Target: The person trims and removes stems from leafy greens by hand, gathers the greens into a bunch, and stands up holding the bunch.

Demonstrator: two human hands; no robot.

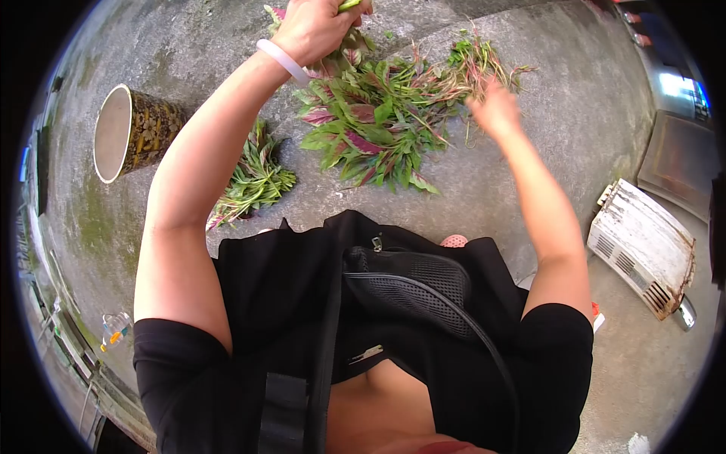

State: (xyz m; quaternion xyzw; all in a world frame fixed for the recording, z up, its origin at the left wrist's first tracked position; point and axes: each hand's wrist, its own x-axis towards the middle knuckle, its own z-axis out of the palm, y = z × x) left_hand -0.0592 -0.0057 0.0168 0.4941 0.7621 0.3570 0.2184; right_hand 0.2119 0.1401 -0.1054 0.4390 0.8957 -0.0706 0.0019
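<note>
Near the top edge, my left hand, with a pale bangle at the wrist, is closed around green amaranth stems. Below it spreads a heap of leafy red and green amaranth on the concrete. My right hand is at the pinkish root ends on the heap's right side. Motion blurs its fingers, so their grip does not show. A smaller bunch of greens lies to the left, partly behind my left forearm.
A patterned bin lies or stands at the left, its pale opening facing the view's edge. On the right rests a rusty white metal casing beside a dark panel. A plastic bottle is at the lower left. Rough concrete surrounds everything.
</note>
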